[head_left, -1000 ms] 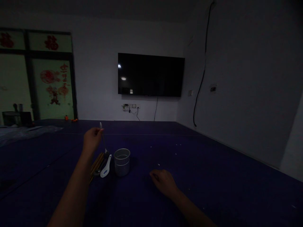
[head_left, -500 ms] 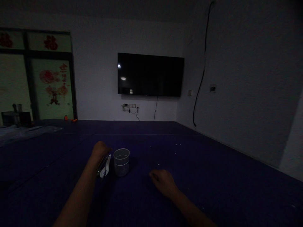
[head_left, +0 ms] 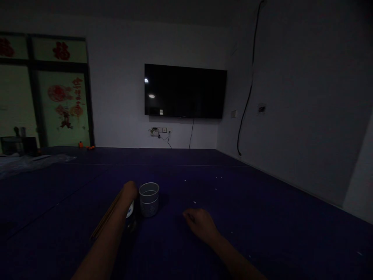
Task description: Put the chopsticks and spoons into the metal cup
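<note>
The room is dim, and its far corners fade into shadow. A plain pale wall (head_left: 116, 85) backs the bench (head_left: 279, 225), which carries a smooth, dark purple-blue surface crossed by thin seam lines. The bench's far edge meets this wall and its right edge runs along the right wall (head_left: 303, 81); its near edge is cut off by the view. Past its far left corner stands a dark-framed glass door (head_left: 48, 105) with red decorations. A flat black television (head_left: 185, 93) hangs above the far edge, catching lamp reflections. Thin, crumpled clear plastic (head_left: 37, 164) lies at the far left, cropped by the view.

Well in from both the far and right edges, the right hand (head_left: 201, 222) rests on the bench, its grip loosely curled together. To its left, the left hand (head_left: 129, 190) reaches down beside a round grey cup (head_left: 149, 204), upright, open-topped and metallic, with a speckled lower wall. The left grip is turned away, so whether it clasps anything cannot be told. Slender brown sticks (head_left: 106, 219) slant toward the near edge, partly behind the left forearm. That arm also hides most of a glossy white spoon (head_left: 130, 210) with a blue mark; a dark, blurred form (head_left: 131, 225) below it is unreadable. Tiny white flecks (head_left: 194, 202) dot the bench.
</note>
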Tool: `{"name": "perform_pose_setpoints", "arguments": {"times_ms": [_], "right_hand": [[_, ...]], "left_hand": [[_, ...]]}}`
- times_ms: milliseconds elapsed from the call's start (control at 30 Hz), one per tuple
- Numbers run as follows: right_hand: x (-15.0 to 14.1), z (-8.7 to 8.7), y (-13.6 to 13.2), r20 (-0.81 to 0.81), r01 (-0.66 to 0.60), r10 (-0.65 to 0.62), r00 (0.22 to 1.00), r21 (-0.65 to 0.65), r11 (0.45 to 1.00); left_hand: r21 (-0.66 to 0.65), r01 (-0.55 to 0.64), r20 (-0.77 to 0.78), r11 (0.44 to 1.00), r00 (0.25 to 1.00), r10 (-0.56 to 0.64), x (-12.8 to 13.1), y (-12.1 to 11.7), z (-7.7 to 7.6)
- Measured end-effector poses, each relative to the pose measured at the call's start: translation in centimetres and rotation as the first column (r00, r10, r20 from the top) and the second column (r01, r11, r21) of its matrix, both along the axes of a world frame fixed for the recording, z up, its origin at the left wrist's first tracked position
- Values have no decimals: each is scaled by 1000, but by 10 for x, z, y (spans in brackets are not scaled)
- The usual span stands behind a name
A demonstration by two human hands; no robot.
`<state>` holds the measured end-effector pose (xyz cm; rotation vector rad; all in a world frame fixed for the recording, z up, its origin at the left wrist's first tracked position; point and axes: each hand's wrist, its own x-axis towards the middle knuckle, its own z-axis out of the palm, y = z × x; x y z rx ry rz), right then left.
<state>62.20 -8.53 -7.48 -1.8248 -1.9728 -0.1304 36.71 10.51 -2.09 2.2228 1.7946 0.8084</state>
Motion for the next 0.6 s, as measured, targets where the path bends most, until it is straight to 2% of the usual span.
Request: {"name": "perform_pose_setpoints", "arguments": {"times_ms": [233,433,600], "right_hand": [[-2,3,-2,-13,-4,4,1000,-22,1000],[-2,3,-1,-16,-3,2,1000,-49,999],[-3,5,-2,-15,10,-11,1000,-80,997]], "left_hand": [[-64,-83,-131,994,989,74,7,-11,-6],[-61,-97,-163,993,983,86,7,-21,-11],[-71,-85,-159,994,985,73,6,-22,-8]]}}
